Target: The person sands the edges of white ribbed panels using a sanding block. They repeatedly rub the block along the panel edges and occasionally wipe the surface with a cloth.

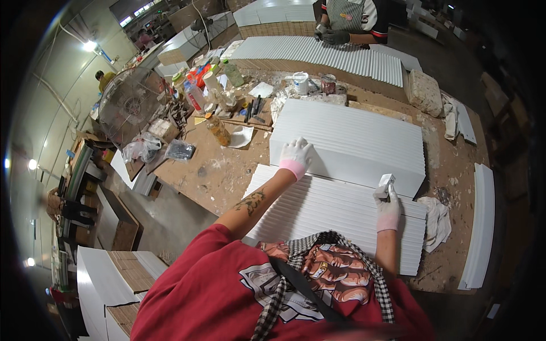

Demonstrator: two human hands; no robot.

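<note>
Resting flat, fingers spread, the left hand (pixel 296 154) steadies a ribbed white panel (pixel 352 142); right hand (pixel 388 206) fingers pinch a crumpled cloth (pixel 386 182).

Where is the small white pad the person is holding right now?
In the head view, the small white pad is pinched in the right hand, right of centre, at the front edge of the upper white fluted panel.

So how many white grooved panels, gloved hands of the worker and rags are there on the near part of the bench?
White grooved panels: 2, the upper panel lying on the lower panel
Gloved hands: 2, the left hand on the upper panel, the right hand holding a small white pad
Rags: 1, a crumpled rag to the right
Total: 5
</note>
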